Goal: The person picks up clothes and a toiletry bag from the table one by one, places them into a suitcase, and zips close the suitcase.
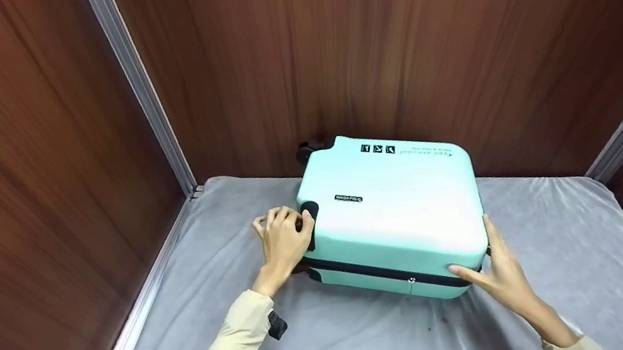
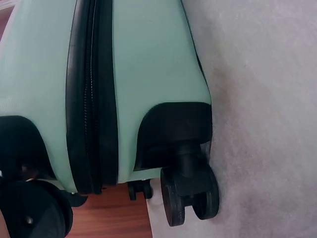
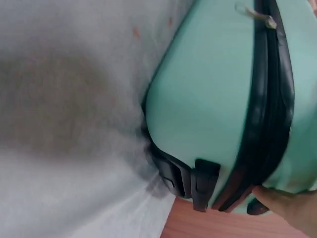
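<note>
A mint-green hard-shell suitcase point(image 1: 392, 206) lies flat on the grey cloth, its wheeled end to the left. At the near left corner, my left hand point(image 1: 285, 235) grips a black wheel point(image 2: 34, 210), with the thumb against the black corner guard point(image 1: 311, 222). My right hand point(image 1: 502, 273) holds the near right corner, thumb point(image 3: 277, 198) on the side near the zipper and fingers along the right end. The dark zipper band point(image 2: 91, 99) runs round the side, with a zipper pull point(image 1: 411, 280) on it. Another twin wheel point(image 2: 190, 196) shows near the cloth in the left wrist view.
The grey cloth point(image 1: 583, 260) covers the surface under the suitcase. Brown wood-look panels point(image 1: 252, 75) rise behind and at both sides, joined by metal corner strips point(image 1: 140, 83). The suitcase's far side lies close to the back panel.
</note>
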A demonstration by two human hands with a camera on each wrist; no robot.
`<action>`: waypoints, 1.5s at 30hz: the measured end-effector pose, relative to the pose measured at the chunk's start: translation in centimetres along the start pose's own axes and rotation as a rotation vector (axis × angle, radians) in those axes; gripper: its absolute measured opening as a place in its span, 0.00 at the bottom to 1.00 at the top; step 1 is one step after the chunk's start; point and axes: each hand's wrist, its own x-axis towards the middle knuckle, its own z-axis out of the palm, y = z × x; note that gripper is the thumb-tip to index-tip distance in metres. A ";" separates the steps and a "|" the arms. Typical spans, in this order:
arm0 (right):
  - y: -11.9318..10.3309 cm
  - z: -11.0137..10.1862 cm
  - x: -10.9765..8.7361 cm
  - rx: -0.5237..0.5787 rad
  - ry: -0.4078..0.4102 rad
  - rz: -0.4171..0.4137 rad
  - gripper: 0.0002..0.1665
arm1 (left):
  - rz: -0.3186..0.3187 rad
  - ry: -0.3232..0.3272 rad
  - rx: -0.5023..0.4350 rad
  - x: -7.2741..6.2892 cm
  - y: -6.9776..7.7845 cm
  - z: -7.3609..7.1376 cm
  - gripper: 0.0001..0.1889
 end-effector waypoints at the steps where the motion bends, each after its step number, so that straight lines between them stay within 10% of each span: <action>1: -0.1 0.1 -0.1 -0.009 0.010 0.000 0.69 | 0.005 -0.007 0.000 0.0 -0.1 0.0 0.21; 15: 2.3 -1.2 2.3 -0.011 0.217 -0.157 0.57 | 0.259 0.062 -0.001 -1.3 1.7 -0.2 0.23; 25: -0.9 -0.6 0.7 -0.293 0.248 0.139 0.42 | 0.070 -0.030 -0.098 -1.4 0.9 -0.6 0.20; 36: -3.5 1.5 0.2 -0.415 0.195 0.136 0.37 | 0.113 -0.009 -0.190 -2.1 0.4 -0.2 0.23; 45: -2.0 0.0 2.4 -0.394 0.151 0.185 0.38 | 0.140 -0.032 -0.183 -3.1 2.8 -0.2 0.18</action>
